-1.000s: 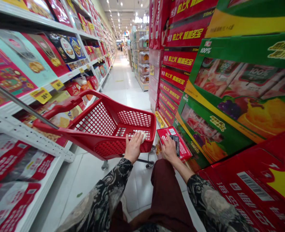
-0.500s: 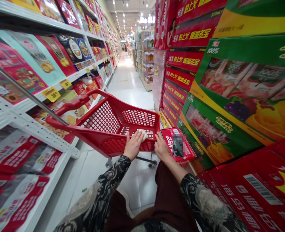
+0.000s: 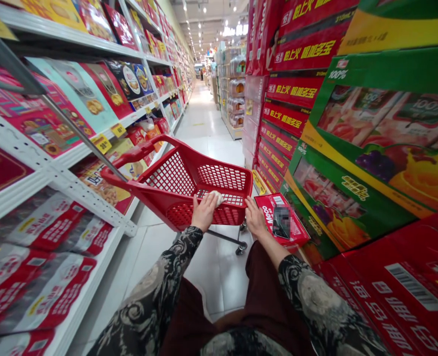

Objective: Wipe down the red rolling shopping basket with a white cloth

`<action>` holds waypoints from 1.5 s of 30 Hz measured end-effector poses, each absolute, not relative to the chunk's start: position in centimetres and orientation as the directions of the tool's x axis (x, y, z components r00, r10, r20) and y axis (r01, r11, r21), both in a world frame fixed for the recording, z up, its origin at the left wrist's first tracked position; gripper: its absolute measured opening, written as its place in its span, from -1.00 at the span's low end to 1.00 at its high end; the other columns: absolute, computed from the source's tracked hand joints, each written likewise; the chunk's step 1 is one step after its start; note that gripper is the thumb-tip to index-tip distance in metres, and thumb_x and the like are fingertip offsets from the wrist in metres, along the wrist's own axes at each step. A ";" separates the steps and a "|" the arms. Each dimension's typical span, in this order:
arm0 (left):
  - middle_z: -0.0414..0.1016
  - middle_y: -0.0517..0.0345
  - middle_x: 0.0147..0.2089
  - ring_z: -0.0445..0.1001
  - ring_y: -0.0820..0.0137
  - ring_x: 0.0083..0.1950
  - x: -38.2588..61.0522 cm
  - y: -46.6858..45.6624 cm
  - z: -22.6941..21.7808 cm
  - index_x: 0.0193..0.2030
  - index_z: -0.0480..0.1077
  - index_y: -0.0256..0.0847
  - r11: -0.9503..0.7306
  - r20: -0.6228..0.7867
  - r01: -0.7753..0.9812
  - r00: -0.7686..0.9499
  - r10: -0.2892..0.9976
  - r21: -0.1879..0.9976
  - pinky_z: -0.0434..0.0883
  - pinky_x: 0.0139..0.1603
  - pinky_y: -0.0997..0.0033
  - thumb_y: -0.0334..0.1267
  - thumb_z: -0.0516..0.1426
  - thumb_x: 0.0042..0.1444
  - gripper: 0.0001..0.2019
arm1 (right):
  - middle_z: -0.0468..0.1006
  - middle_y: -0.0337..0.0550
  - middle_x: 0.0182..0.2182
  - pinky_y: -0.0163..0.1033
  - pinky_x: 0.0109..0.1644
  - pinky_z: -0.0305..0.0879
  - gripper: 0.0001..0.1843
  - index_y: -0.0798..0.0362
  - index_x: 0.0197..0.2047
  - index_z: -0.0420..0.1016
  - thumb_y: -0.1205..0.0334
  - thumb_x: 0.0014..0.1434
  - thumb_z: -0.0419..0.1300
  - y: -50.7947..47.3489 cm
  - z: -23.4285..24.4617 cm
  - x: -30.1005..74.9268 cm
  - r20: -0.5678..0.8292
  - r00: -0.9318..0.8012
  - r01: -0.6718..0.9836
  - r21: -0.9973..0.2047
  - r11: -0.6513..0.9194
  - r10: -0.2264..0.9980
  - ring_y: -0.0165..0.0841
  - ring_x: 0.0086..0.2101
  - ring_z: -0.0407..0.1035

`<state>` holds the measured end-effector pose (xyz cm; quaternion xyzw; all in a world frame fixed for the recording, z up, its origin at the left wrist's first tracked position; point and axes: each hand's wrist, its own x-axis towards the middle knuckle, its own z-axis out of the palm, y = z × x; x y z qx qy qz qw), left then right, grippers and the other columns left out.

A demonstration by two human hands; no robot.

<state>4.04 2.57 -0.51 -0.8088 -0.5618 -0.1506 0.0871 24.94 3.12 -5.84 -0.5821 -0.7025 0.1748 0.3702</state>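
Observation:
A red plastic shopping cart [image 3: 155, 198] with perforated walls stands across the aisle before me. My left hand [image 3: 204, 213] lies over its near rim, fingers bent around a crumpled white cloth [image 3: 216, 198] that rests against the rim. Part of the cloth is hidden beneath those fingers. At the cart's right end, my right hand [image 3: 255, 217] has its fingers curled on the corner of the rim. Just right of that hand is a red carton [image 3: 267, 201] marked "Meco", with a dark, pixelated patch on it.
White shelves [image 3: 66, 168] of packaged snacks run along the left. Stacked red drink cases [image 3: 291, 89] and green juice boxes [image 3: 315, 183] wall the right side. A tiled aisle [image 3: 200, 113] stretches ahead between them. A metal bar [image 3: 81, 133] slants across the left.
The view has turned slightly left, so shelves and cart appear farther right. My left hand has slid left along the rim with the cloth. The right hand stays at the corner.

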 end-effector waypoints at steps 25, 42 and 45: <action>0.33 -0.02 0.11 0.21 0.24 0.16 2.9 3.2 -0.5 0.08 0.24 -0.21 -0.232 0.386 0.972 0.208 0.899 0.017 0.03 0.24 -0.04 -0.45 -0.13 0.14 -0.61 | 0.27 -0.09 0.16 0.17 0.20 -0.11 -0.58 -0.04 0.11 0.29 0.22 0.26 -0.19 4.4 -6.2 25.4 0.341 0.000 0.791 -0.575 0.208 0.940 -0.27 0.11 0.19; 0.19 -0.04 0.25 0.09 0.19 0.29 -4.4 2.4 0.3 0.19 0.17 -0.13 -0.205 0.419 0.976 0.214 0.882 -0.067 -0.17 0.28 -0.17 -0.51 -0.18 0.11 -0.49 | 0.22 -0.03 0.17 -0.07 0.14 0.08 -0.63 0.05 -0.28 0.51 0.14 0.22 -0.10 4.9 -5.0 24.8 0.336 -0.070 0.792 -0.553 0.257 0.939 -0.20 0.13 0.14; 0.16 -0.01 0.27 0.06 0.22 0.31 -4.8 2.0 -0.2 0.21 0.15 -0.12 -0.177 0.429 0.983 0.184 0.884 -0.057 -0.15 0.29 -0.13 -0.50 -0.17 0.12 -0.48 | 0.22 0.06 0.16 0.07 0.11 0.04 -0.63 0.07 -0.18 0.49 0.11 0.22 -0.09 4.5 -4.6 23.5 0.327 -0.006 0.857 -0.485 0.173 0.945 -0.09 0.13 0.11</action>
